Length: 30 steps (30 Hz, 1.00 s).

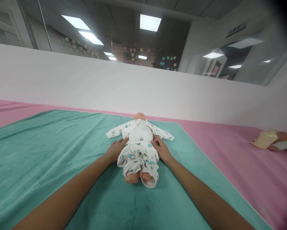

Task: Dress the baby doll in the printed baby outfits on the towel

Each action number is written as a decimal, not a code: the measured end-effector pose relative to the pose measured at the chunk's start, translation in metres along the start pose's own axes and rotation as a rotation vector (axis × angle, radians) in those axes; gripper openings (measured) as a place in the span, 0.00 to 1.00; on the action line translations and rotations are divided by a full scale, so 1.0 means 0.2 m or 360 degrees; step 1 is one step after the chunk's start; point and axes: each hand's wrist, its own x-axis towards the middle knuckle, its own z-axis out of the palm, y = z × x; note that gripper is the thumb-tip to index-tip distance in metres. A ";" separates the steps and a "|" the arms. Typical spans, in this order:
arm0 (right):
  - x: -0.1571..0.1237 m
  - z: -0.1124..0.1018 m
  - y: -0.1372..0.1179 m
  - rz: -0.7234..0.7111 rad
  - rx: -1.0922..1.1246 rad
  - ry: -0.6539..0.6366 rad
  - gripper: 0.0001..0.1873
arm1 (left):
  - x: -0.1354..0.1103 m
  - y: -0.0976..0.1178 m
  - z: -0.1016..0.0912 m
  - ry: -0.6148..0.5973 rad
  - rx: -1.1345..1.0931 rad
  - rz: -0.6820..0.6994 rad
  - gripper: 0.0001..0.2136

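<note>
A baby doll (140, 132) lies on its back on a teal blanket (86, 198), its head toward the wall and its feet toward me. It wears an open white printed jacket (118, 130) over a white torso, and matching printed pants (138, 156). My left hand (117, 149) is at the left side of the waistband, fingers closed on the pants' edge and partly hidden. On the opposite side, my right hand (161, 148) has its fingers curled on the waistband. Both doll feet (132, 178) stick out of the pant legs.
Pink cloth (220, 143) lies under the blanket. On it at the far right is a pale yellow object (264, 139) beside a partly visible doll-like limb (286, 136). A white wall (86, 83) with a window above closes off the far side.
</note>
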 end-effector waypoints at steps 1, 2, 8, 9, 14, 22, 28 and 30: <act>0.03 0.02 0.00 0.0003 0.0042 0.0035 0.14 | 0.00 0.00 0.00 -0.0013 0.0028 -0.0021 0.25; 0.06 0.03 0.00 0.0003 0.0089 0.0083 0.15 | 0.01 0.01 0.00 -0.0013 0.0065 -0.0066 0.25; 0.23 0.14 0.09 0.0061 0.0213 0.0251 0.30 | 0.00 0.01 -0.01 0.0183 -0.0038 -0.0129 0.22; 0.23 0.15 0.10 0.0093 0.0238 0.0251 0.31 | 0.01 -0.01 0.00 0.0249 -0.0188 -0.0098 0.22; 0.21 0.14 0.10 0.0206 0.0317 0.0251 0.34 | 0.10 -0.06 -0.02 0.0567 -0.1099 -0.0277 0.25; 0.19 0.13 0.06 0.0256 0.0262 0.0221 0.34 | 0.31 -0.05 0.00 0.0729 -0.0869 -0.0666 0.14; 0.19 0.12 0.05 0.0229 0.0286 0.0220 0.33 | 0.21 -0.24 -0.04 0.1044 -0.0740 -0.1098 0.12; 0.19 0.12 0.05 0.0236 0.0301 0.0228 0.33 | 0.18 -0.29 -0.06 0.1084 -0.0681 -0.1222 0.12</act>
